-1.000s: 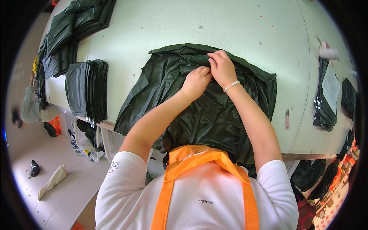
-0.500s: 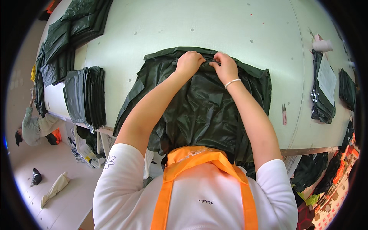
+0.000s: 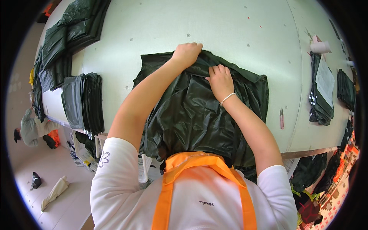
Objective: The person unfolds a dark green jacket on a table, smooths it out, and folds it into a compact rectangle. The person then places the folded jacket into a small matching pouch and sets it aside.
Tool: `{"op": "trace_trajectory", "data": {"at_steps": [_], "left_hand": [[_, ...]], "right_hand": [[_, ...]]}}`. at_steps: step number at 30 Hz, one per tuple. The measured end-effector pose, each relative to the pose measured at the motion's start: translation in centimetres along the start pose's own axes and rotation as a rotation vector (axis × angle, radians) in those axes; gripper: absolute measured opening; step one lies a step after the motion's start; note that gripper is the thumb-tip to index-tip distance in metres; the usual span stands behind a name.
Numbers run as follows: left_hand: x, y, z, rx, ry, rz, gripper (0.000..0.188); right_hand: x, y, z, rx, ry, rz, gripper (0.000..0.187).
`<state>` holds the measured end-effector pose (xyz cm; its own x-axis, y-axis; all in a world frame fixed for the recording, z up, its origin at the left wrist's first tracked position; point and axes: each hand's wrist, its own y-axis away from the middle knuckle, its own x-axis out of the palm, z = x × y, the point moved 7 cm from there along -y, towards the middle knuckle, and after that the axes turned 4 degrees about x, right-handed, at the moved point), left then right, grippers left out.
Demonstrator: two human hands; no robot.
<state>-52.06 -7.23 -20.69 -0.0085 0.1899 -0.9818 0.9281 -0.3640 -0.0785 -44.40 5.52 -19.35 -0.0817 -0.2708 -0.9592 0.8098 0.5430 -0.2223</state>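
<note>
A shiny dark green garment lies on the pale table in front of me, its near part hanging over the edge against my orange apron. At its far edge, my left hand is closed on the fabric, lifting a fold of it; the fingertips are partly hidden. Lower down and to the right, my right hand lies palm down on the cloth just below the folded band. Its fingers are stretched out and slightly bent, with the thumb apart.
Stacks of folded dark fabric stand at the left, with larger piles behind. Small pink-handled snips lie right of the garment. Farther right are dark bundles with a paper sheet and a white cup. A person is at far left.
My hands have moved apart. The left pulls the garment's far edge up and away, while the right has slid down onto the cloth. The garment's left side has drawn inward.
</note>
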Motion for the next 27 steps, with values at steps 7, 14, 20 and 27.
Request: {"op": "trace_trajectory", "data": {"at_steps": [7,14,20,27], "left_hand": [[-6.0,3.5,-2.6,0.536,-0.222,-0.112,0.01],[-3.6,4.2,-6.3,0.271,-0.25,-0.221,0.041],[-0.1,3.8,-10.2,0.037,-0.059,-0.151,0.071],[2.0,2.0,-11.5,-0.08,-0.157,0.081,0.068]], "right_hand": [[1.2,-3.2,-3.0,0.071,-0.025,0.295,0.026],[2.2,-5.5,-5.7,0.297,-0.201,0.395,0.025],[-0.1,-4.8,-6.0,0.194,0.136,0.23,0.021],[-1.9,-3.3,-5.5,0.12,0.317,0.302,0.018]]}}
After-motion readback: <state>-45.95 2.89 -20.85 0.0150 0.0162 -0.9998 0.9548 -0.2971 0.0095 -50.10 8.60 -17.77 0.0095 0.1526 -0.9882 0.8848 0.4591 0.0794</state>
